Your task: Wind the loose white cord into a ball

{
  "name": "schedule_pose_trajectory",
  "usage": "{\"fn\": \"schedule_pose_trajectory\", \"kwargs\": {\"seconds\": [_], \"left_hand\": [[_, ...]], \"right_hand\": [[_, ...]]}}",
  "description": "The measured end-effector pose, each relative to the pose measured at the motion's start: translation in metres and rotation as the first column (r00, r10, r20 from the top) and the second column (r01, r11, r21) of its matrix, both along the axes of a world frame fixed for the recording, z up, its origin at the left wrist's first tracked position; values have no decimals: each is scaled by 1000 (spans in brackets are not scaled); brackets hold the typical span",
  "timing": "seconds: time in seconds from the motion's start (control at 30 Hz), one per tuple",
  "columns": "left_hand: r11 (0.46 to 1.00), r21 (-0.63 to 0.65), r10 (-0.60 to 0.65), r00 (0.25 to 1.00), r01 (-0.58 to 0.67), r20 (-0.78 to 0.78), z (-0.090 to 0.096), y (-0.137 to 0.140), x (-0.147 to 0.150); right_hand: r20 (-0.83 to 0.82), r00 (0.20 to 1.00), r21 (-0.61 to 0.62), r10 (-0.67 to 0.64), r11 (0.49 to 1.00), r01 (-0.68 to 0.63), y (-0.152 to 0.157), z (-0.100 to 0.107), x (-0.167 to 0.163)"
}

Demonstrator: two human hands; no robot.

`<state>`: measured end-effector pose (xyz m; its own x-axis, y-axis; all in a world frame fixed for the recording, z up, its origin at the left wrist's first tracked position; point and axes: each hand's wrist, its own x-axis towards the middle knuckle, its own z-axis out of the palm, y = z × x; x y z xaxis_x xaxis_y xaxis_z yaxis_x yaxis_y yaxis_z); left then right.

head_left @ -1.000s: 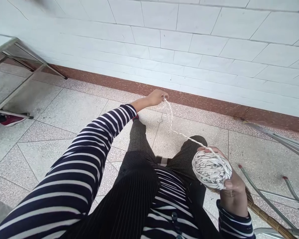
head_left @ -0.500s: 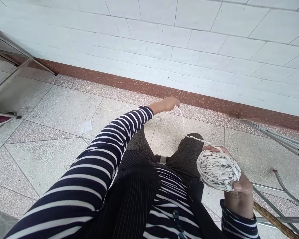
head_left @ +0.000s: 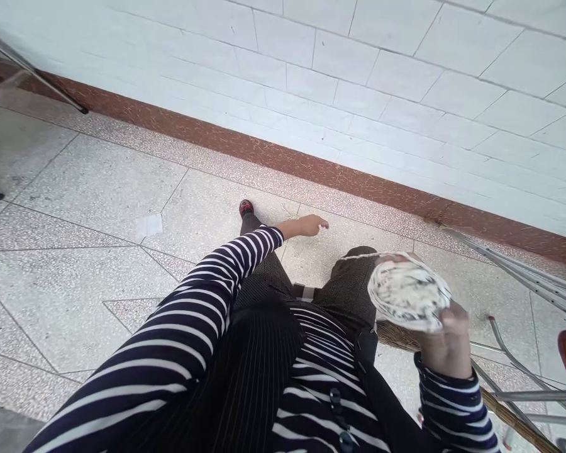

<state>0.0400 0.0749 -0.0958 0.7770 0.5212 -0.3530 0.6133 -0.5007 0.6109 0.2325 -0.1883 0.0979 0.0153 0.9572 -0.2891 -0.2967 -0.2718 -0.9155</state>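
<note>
My right hand [head_left: 448, 330] is wrapped round a ball of white twisted cord [head_left: 408, 292], thumb on its near side and fingers at its far edge; the ball is blurred. A strand runs from the top of the ball leftward over my right knee and fades out against the pale floor. Out over the floor in front of me, my left hand [head_left: 312, 225] has its fingers curled together at the strand's far end. The stretch of cord close to those fingers is too faint to follow.
A white tiled wall [head_left: 311, 82] with a red-brown base strip runs ahead. Folded metal legs [head_left: 514, 258], a chair frame [head_left: 500, 346] and a straw broom [head_left: 396, 335] are at the right. White paper [head_left: 149, 225] lies on the floor; a metal leg [head_left: 59, 91] stands left.
My left hand has moved down and slightly left, nearer my body. The ball in my right hand has shifted up and a little left. The view has turned, showing more at the right.
</note>
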Motion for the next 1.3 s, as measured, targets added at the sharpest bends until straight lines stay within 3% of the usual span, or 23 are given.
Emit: {"fn": "schedule_pose_trajectory", "kwargs": {"seconds": [0.1,0.17,0.27,0.37,0.53,0.7,0.8,0.87,0.93,1.0,1.17,1.3], "left_hand": [[964,-265,73,943,16,323,21,-37,10],[891,-452,213,843,41,494,42,-61,12],[778,-624,390,725,69,567,70,-88,5],[732,-677,438,714,68,546,82,-95,-9],[807,-590,456,671,-34,585,86,-71,-30],[825,-557,364,662,98,655,100,-43,-39],[854,-509,269,747,107,608,93,-37,-35],[901,-427,182,829,74,528,82,-39,-29],[943,-331,152,852,27,502,73,-45,-23],[956,-294,167,813,6,558,73,-56,-20],[924,-371,200,717,87,668,92,-89,-14],[973,-229,141,719,25,681,97,-100,-5]], "right_hand": [[-60,998,-55,-5,998,2,28,-7,-6],[-104,994,-85,12,996,-21,43,-15,-7],[-140,989,-101,41,993,-55,54,-29,-6],[-145,987,-95,73,992,-87,51,-38,-3],[-137,985,-143,101,982,-121,37,-51,1],[-229,962,-157,147,970,-186,32,-58,-2],[-241,963,-158,118,975,-159,30,-59,-3],[-221,970,-164,97,977,-135,29,-60,-3],[-206,975,-161,88,979,-122,28,-63,-2],[-206,975,-155,80,981,-113,27,-65,-1],[-204,976,-164,69,981,-104,29,-69,-1],[-233,971,-181,51,979,-94,31,-69,-1]]}}
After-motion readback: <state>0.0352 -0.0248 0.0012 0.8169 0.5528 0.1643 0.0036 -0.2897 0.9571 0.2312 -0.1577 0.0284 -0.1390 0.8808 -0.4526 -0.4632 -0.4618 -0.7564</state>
